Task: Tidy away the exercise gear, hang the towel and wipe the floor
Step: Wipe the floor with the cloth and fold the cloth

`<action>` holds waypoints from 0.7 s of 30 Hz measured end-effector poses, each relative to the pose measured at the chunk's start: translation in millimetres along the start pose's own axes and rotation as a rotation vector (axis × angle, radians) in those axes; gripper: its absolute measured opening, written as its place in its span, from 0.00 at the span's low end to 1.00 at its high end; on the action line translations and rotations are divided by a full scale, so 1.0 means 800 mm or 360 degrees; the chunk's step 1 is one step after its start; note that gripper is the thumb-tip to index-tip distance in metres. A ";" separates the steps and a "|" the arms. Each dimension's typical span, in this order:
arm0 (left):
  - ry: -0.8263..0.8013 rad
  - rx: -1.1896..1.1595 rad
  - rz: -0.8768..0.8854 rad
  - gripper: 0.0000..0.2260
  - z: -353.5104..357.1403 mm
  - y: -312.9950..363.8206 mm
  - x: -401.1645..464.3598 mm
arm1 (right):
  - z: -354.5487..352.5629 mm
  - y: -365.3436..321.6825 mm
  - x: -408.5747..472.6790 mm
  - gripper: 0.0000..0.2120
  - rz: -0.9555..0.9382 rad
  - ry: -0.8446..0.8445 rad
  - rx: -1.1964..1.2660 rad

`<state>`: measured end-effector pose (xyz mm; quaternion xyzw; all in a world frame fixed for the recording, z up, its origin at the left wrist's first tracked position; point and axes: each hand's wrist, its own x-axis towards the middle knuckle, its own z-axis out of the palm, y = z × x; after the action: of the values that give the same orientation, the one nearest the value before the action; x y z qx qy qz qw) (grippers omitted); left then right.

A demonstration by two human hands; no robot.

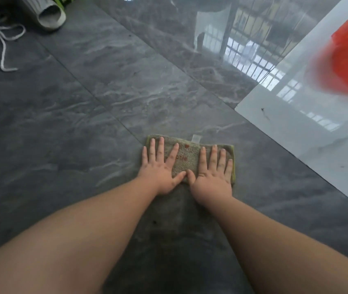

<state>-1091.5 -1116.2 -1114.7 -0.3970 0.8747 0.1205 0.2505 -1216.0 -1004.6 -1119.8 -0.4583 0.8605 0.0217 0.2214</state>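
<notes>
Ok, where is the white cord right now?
In the head view the white cord lies loose on the dark floor tiles at upper left, beside a pale slipper, far from the cloth.

Far left — a white cord (4,42) beside a grey slipper (51,16); right, something red (347,58).

I see a nubby, matt terry cloth (188,158) on glossy grey marble-look floor tiles (105,85). The white tile (317,132) beside them shines mirror-smooth. A woven white cord (4,45) looks rough.
</notes>
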 end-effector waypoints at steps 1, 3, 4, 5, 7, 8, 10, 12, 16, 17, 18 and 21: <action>-0.0009 0.0000 -0.0005 0.40 0.008 -0.002 -0.018 | 0.006 -0.002 -0.016 0.38 -0.0017 -0.0019 -0.0004; -0.0012 -0.0014 -0.0044 0.40 0.027 -0.005 -0.050 | 0.019 -0.004 -0.046 0.39 -0.0075 -0.0017 0.0001; -0.0022 -0.0029 -0.0075 0.40 0.037 -0.005 -0.066 | 0.026 -0.005 -0.060 0.39 -0.0111 -0.0017 0.0005; -0.0037 -0.0051 -0.0109 0.39 0.047 -0.005 -0.084 | 0.030 -0.005 -0.076 0.40 -0.0146 -0.0032 0.0006; -0.0086 -0.0095 -0.0170 0.39 0.065 -0.005 -0.122 | 0.037 -0.008 -0.109 0.40 -0.0205 -0.0082 0.0004; -0.0109 -0.0106 -0.0201 0.39 0.073 -0.006 -0.140 | 0.041 -0.011 -0.125 0.40 -0.0230 -0.0100 0.0014; -0.0144 -0.0126 -0.0267 0.39 0.089 -0.010 -0.169 | 0.049 -0.022 -0.151 0.40 -0.0264 -0.0168 0.0012; -0.0145 -0.0153 -0.0304 0.39 0.097 -0.015 -0.184 | 0.058 -0.032 -0.164 0.41 -0.0264 -0.0179 0.0010; -0.0133 -0.0177 -0.0294 0.39 0.099 -0.022 -0.177 | 0.055 -0.035 -0.134 0.41 -0.0349 -0.0154 -0.0083; -0.0140 -0.0177 -0.0297 0.40 0.096 -0.024 -0.172 | 0.049 -0.037 -0.122 0.41 -0.0373 -0.0163 -0.0110; -0.0141 -0.0184 -0.0310 0.40 0.091 -0.028 -0.165 | 0.043 -0.041 -0.109 0.41 -0.0383 -0.0172 -0.0129; -0.0123 -0.0204 -0.0332 0.40 0.069 -0.048 -0.129 | 0.028 -0.058 -0.071 0.40 -0.0379 -0.0196 -0.0157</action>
<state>-986.0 -1053.1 -1107.1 -0.4962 0.8088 0.1647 0.2693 -1143.5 -981.8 -1109.7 -0.5654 0.7827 0.0656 0.2519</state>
